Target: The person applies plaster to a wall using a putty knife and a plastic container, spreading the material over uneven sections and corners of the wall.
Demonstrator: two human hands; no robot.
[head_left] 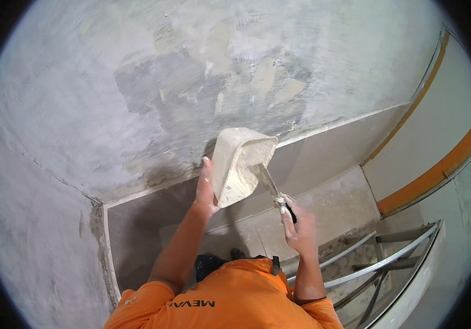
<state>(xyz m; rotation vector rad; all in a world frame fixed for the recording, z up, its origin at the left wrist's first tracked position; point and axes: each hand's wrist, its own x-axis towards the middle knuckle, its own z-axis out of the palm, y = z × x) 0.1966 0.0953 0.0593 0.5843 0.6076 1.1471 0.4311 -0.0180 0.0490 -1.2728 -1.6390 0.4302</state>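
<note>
My left hand (207, 189) grips a white plastic tub (227, 156) from its left side, tilted so that its mouth turns to the right. Pale, creamy filler (239, 183) coats the inside walls and lies along the lower side. In my right hand (297, 222) is a putty knife (266, 178), held by its dark handle, with its blade tip inside the tub against the filler. White smears cover the fingers of that hand and the knife's neck. Beyond the tub rises a grey-white wall (191, 93) with patchy strokes of filler.
A white door (432, 131) with an orange-brown frame (438, 183) stands at the right. At lower right is a metal frame with bars (383, 268). Grey tile panels (136, 230) run along the wall's base, edged by a pale trim. Another wall (43, 219) closes the left.
</note>
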